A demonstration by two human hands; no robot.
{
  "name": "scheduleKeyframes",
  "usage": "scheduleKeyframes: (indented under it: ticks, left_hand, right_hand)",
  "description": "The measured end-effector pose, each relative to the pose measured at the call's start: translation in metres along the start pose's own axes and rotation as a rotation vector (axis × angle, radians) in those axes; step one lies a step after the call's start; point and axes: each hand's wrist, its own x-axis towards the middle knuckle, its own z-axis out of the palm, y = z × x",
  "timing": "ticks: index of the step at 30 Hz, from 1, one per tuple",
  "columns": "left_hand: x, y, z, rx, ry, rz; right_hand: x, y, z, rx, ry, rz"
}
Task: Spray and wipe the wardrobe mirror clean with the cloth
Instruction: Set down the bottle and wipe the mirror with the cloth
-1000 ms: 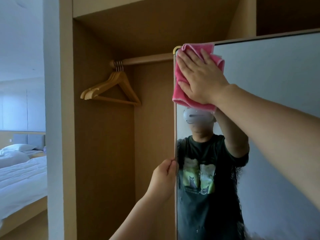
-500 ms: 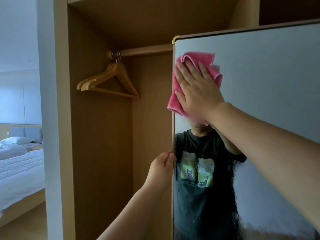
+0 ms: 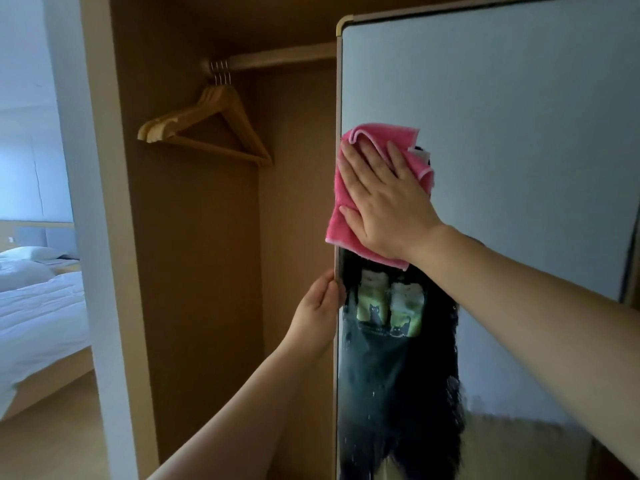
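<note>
The wardrobe mirror (image 3: 519, 133) fills the right half of the view, with a thin gold frame along its left edge. A pink cloth (image 3: 349, 230) lies flat against the glass by that left edge. My right hand (image 3: 384, 199) presses on the cloth with its fingers spread, palm flat. My left hand (image 3: 320, 308) grips the mirror's left edge just below the cloth. Droplets and smears show on the lower glass. No spray bottle is in view.
The open wardrobe (image 3: 194, 271) is left of the mirror, with wooden hangers (image 3: 207, 129) on a rail (image 3: 277, 58). Further left, past a white wall edge (image 3: 90, 237), stands a bed (image 3: 38, 313) with white linen.
My right hand has slid the pink cloth down the mirror's left edge from the top corner. My left hand has kept its grip on the edge.
</note>
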Motion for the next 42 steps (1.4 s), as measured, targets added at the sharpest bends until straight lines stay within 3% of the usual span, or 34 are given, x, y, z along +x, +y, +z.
scheduleKeyframes:
  ticks: [6, 15, 27, 36, 42]
  left_hand:
    - [-0.02, -0.031, 0.004, 0.047, -0.015, -0.177]
    - [-0.034, -0.057, 0.006, 0.028, -0.045, -0.291]
    - [-0.041, -0.068, 0.004, 0.034, -0.108, -0.335]
    - [-0.045, -0.068, -0.005, -0.195, -0.25, -0.335]
    - [-0.042, -0.075, -0.008, -0.222, -0.252, -0.312]
  right_hand:
    - [-0.006, -0.004, 0.002, -0.007, -0.012, -0.006]
    - [-0.018, -0.017, 0.005, 0.021, 0.014, 0.015]
    - [-0.068, -0.055, 0.017, 0.062, -0.031, 0.011]
    - [-0.105, -0.081, 0.027, 0.103, -0.051, 0.005]
    - [-0.138, -0.102, 0.034, 0.086, -0.059, -0.018]
